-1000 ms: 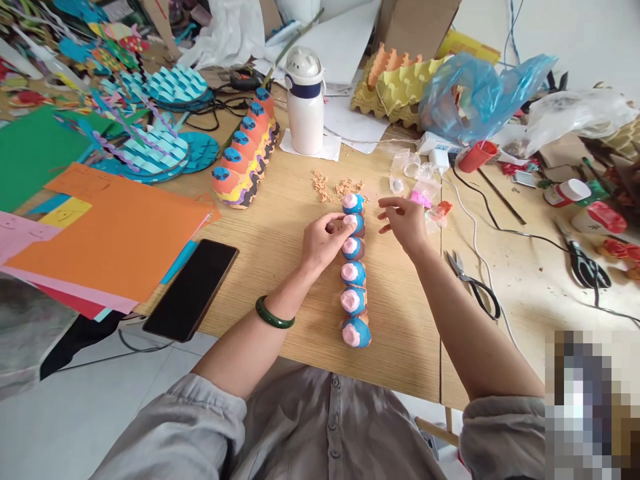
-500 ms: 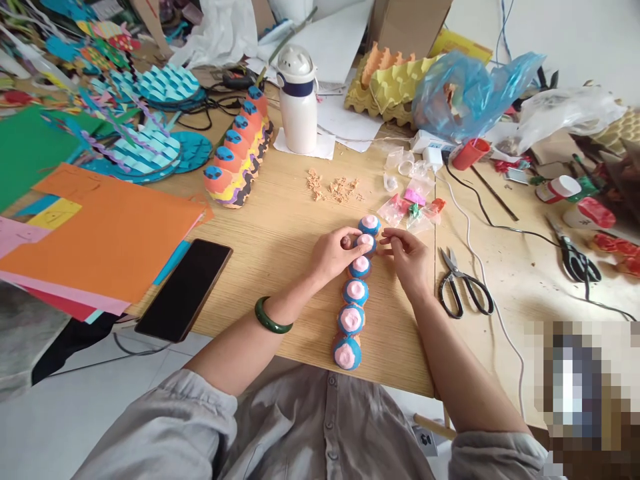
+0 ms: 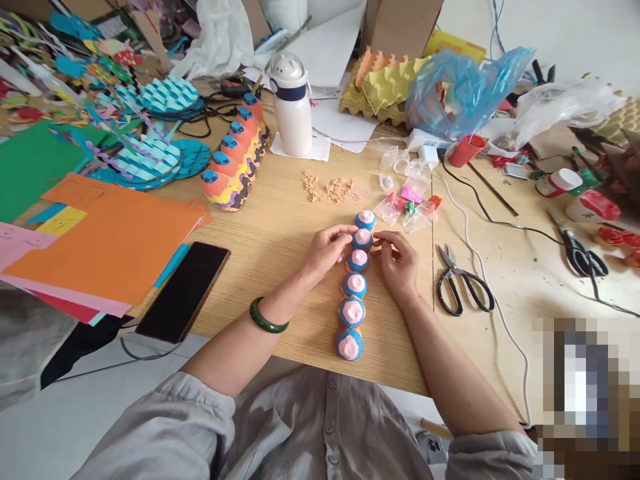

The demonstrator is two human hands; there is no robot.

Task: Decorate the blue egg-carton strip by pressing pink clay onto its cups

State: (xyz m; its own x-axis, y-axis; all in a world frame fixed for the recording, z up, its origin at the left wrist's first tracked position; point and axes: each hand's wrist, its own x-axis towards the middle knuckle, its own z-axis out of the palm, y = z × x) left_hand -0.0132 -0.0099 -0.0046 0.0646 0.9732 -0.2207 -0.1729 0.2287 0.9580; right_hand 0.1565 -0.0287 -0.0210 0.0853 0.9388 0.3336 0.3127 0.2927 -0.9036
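A strip of egg-carton cups [image 3: 355, 285], painted blue and topped with pale pink blobs, lies lengthwise in front of me on the wooden table. My left hand [image 3: 326, 255] is at its left side, fingertips against the second cup from the far end. On the opposite side my right hand [image 3: 400, 264] has its fingers curled, index fingertip touching that same cup. Between them the two hands hold the strip; some fingertips are hidden. Beyond it lie small plastic packets with coloured clay [image 3: 411, 195] and a scatter of orange crumbs [image 3: 330, 188].
Black-handled scissors [image 3: 463, 283] lie right of my right hand, beside a white cable [image 3: 467, 223]. A phone [image 3: 183, 291] and orange paper [image 3: 105, 243] are at left. Behind stand a white bottle [image 3: 293, 120], an orange painted carton [image 3: 235, 157] and a blue plastic bag [image 3: 450, 93].
My left thumb has come off the top of the second cup, and the left fingers now touch its side. My right hand has moved left against the cup. The view has shifted slightly.
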